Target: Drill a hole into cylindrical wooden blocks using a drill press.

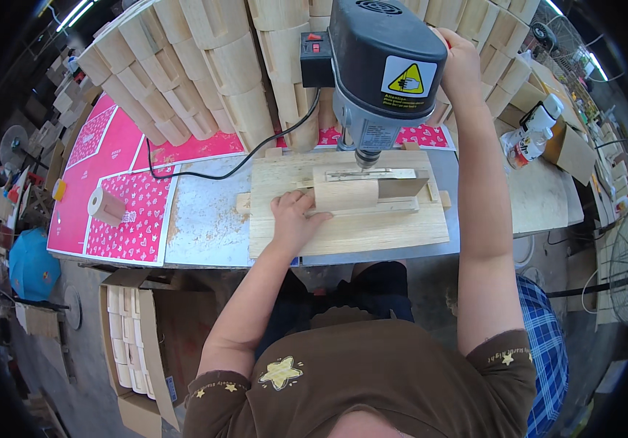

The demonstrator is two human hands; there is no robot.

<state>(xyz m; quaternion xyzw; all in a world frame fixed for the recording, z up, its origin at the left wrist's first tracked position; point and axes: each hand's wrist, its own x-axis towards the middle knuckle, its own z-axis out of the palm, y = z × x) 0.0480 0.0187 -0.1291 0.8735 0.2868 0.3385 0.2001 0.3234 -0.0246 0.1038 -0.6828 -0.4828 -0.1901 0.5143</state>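
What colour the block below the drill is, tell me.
The block is pale tan, in the head view.

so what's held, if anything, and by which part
The left hand touches the pale, rounded wooden block at its left end; whether it grips is unclear. The right hand is at the right side of the black drill-press head, any hold hidden.

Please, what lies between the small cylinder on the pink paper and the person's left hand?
In the head view, going right from the cylinder: pink patterned paper, a pale, brown-specked tabletop, then the wooden board, up to the left hand.
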